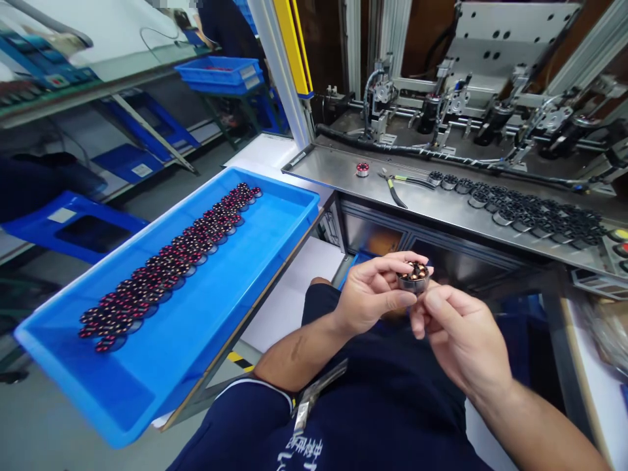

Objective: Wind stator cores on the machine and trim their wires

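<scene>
A small round motor stator (413,280), with copper windings, a black top and a silvery rim, is held up in front of my body. My left hand (367,289) grips it, thumb at the near side and fingers curled around the far side. Just below and right of the stator, my right hand (464,330) has thumb and forefinger pinched together against its lower edge. Whether a wire or anything else sits in that pinch is too small to make out. On the metal bench ahead lie green-handled cutting pliers (392,188), beside a red-topped stator (362,169).
Left of me, a blue tray (216,288) bears rows of red-and-black wound stators (171,258). Several black stators (534,209) crowd the right of the metal bench (333,171). A winding machine (441,104) stands behind it. Another person (228,29) is at the back left, near a blue crate (218,75).
</scene>
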